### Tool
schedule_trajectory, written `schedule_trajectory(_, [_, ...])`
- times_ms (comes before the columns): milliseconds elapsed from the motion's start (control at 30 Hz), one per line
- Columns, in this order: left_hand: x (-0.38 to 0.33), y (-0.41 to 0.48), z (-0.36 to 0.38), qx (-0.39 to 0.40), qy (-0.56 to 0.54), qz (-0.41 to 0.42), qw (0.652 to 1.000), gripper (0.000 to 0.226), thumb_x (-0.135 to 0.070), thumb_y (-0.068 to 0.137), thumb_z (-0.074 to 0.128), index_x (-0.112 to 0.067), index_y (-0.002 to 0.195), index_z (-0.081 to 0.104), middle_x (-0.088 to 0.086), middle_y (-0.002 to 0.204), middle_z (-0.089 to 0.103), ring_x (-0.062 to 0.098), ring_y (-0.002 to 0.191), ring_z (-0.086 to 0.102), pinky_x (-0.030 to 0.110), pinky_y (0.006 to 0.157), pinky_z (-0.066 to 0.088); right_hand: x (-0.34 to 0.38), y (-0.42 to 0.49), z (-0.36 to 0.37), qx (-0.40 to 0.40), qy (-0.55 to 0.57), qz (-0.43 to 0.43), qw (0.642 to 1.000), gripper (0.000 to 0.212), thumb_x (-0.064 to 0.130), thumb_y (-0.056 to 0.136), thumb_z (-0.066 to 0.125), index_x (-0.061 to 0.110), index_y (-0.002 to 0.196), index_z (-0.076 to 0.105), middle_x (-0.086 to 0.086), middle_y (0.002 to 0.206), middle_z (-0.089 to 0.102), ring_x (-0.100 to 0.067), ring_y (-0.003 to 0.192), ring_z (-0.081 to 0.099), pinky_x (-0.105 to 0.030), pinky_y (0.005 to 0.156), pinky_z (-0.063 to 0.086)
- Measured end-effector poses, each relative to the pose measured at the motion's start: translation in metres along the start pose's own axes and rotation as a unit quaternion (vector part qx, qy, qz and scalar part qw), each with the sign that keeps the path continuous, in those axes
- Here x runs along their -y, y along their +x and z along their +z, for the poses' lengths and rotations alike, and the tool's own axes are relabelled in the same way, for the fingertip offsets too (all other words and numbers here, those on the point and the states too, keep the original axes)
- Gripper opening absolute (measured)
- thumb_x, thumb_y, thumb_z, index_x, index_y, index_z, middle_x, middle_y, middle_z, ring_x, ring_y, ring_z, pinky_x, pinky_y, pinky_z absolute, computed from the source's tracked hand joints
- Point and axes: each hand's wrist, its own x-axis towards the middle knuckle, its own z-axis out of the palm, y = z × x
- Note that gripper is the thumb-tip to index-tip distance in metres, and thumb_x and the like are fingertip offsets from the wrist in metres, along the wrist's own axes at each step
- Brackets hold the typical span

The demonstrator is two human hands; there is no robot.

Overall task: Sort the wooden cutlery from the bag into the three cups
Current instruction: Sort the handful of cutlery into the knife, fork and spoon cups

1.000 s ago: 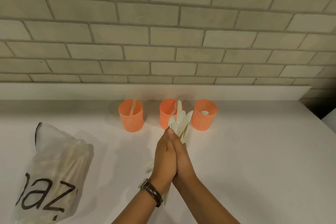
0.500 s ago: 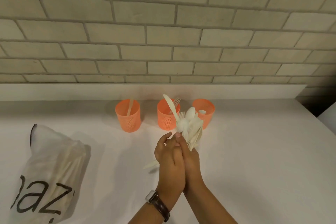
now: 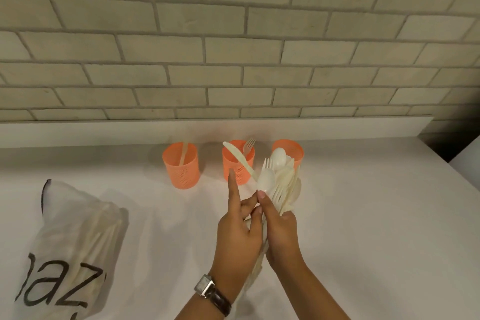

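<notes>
Brick wall stands behind a white counter, and on the counter three orange cups are in a row: left cup, middle cup, right cup.

A second ago both palms are flat together around the bundle, which stands straight before the middle cup. Now the bundle leans to the right and its heads are fanned out, reaching in front of the right cup. One knife has come loose from the others and sticks out to the left, across the face of the middle cup. I judge this as the step of separating: the pieces are being spread so that one kind can be taken, and the knife looks like the next to go. No piece has gone into a cup in this second.

The left hand is no longer flat. Its index finger points straight up, free, while the other fingers curl against the handles. The right hand grips the handles from the other side, and its thumb presses under a spoon head.

The middle cup holds a fork, and the left cup holds one long piece. The bag lies at the left, well apart, with more cutlery inside.
</notes>
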Motion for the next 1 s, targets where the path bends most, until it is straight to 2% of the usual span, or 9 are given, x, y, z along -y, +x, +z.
schedule_trajectory(100, [0.001,0.008,-0.005,0.026,-0.008,-0.012,1.000,0.082,-0.016,0.088,0.061,-0.067,0.124,0.008,-0.024,0.102,0.067,-0.005,0.096,0.064,0.013,0.083,0.052,0.003,0.004,-0.003,-0.008,0.000,0.014,1.000,0.011,0.021,0.087,0.064,0.014,0.094,0.069,-0.007,0.079,0.074,-0.027,0.081,0.072,-0.040,0.077,0.058])
schedule_trajectory(200, [0.003,0.020,-0.011,0.046,-0.081,-0.039,0.995,0.070,-0.011,0.083,0.067,-0.047,0.133,0.035,-0.012,0.095,0.073,0.002,0.090,0.068,0.014,0.078,0.053,0.005,0.010,-0.010,-0.009,-0.028,0.015,0.999,0.024,0.023,0.087,0.064,0.012,0.065,0.066,-0.004,0.060,0.065,-0.025,0.064,0.065,-0.036,0.069,0.052])
schedule_trajectory(333, [0.008,0.039,-0.034,-0.016,-0.167,-0.130,0.977,0.020,-0.011,0.082,0.067,-0.018,0.101,0.064,0.008,0.085,0.074,0.020,0.086,0.070,0.028,0.080,0.056,0.012,0.016,-0.020,-0.016,-0.085,0.014,0.996,0.046,0.029,0.090,0.059,0.010,0.049,0.049,0.000,0.048,0.048,-0.010,0.048,0.050,-0.025,0.055,0.045])
schedule_trajectory(400, [0.011,0.048,-0.041,0.004,-0.162,-0.183,0.970,0.012,-0.020,0.084,0.065,-0.016,0.096,0.066,0.007,0.095,0.073,0.021,0.090,0.068,0.029,0.077,0.056,0.017,0.018,-0.023,0.002,-0.093,0.011,0.996,0.047,0.027,0.091,0.057,0.010,0.049,0.046,0.001,0.047,0.045,-0.007,0.046,0.047,-0.018,0.050,0.044])
schedule_trajectory(600, [0.010,0.063,-0.035,0.082,-0.227,-0.214,0.947,0.032,-0.034,0.086,0.060,-0.011,0.106,0.067,-0.001,0.103,0.072,0.015,0.100,0.066,0.030,0.088,0.052,0.014,0.015,-0.026,0.058,-0.121,0.035,0.990,0.035,0.023,0.091,0.058,0.012,0.058,0.051,0.002,0.046,0.044,-0.006,0.047,0.049,-0.019,0.053,0.046])
schedule_trajectory(700, [0.003,0.069,-0.033,0.048,-0.263,-0.179,0.947,0.021,-0.025,0.092,0.054,-0.009,0.100,0.066,-0.002,0.094,0.075,0.013,0.095,0.067,0.026,0.085,0.054,0.016,0.014,-0.026,0.075,-0.138,0.033,0.987,0.040,0.023,0.090,0.058,0.011,0.054,0.048,0.001,0.047,0.043,-0.006,0.048,0.047,-0.019,0.054,0.043])
schedule_trajectory(833, [-0.002,0.079,-0.060,-0.073,-0.335,-0.117,0.932,0.020,-0.023,0.098,0.044,-0.017,0.090,0.061,-0.008,0.060,0.066,0.007,0.065,0.066,0.021,0.070,0.056,0.024,0.015,-0.040,0.049,-0.131,0.019,0.990,0.031,0.020,0.089,0.059,0.013,0.061,0.049,0.002,0.045,0.043,-0.009,0.046,0.044,-0.021,0.051,0.041])
schedule_trajectory(900, [0.005,0.077,-0.075,-0.071,-0.279,-0.119,0.950,0.025,-0.027,0.098,0.042,-0.018,0.088,0.063,-0.009,0.052,0.051,0.007,0.050,0.054,0.018,0.055,0.050,0.026,0.016,-0.055,0.017,-0.123,0.014,0.992,0.020,0.021,0.089,0.060,0.012,0.072,0.053,0.002,0.046,0.046,-0.011,0.048,0.046,-0.023,0.050,0.042])
schedule_trajectory(1000, [0.029,0.058,-0.079,0.030,-0.043,-0.152,0.987,0.026,-0.024,0.097,0.043,-0.023,0.087,0.066,-0.008,0.060,0.044,0.008,0.051,0.039,0.017,0.049,0.034,0.025,0.017,-0.080,-0.031,-0.110,0.008,0.993,0.014,0.023,0.087,0.062,0.011,0.081,0.057,0.000,0.048,0.052,-0.016,0.050,0.047,-0.031,0.052,0.043])
